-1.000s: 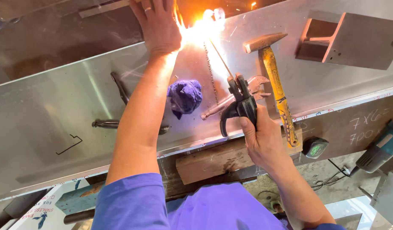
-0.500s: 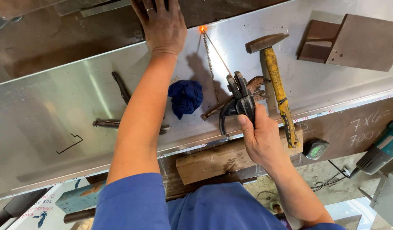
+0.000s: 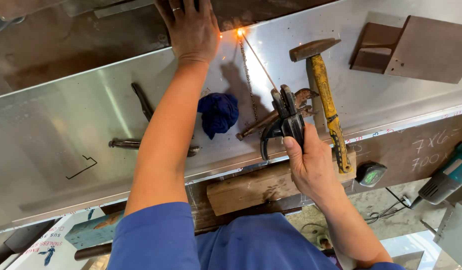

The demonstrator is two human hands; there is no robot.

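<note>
My right hand grips a black welding electrode holder. Its thin rod slants up-left, and the tip glows orange with a few sparks at the far edge of a shiny steel sheet. My left hand lies flat, fingers spread, on the sheet's far edge just left of the glowing tip. It holds nothing. A line of weld marks runs down the sheet below the tip.
On the sheet lie a yellow-handled hammer, a crumpled blue rag, dark pliers, a rusty wrench and brown metal blocks. A wooden block sits under the sheet's near edge; a teal power tool lies at the right.
A bright welding flare one second ago has died down to a small orange glow at the rod tip. Both hands stay nearly where they were.
</note>
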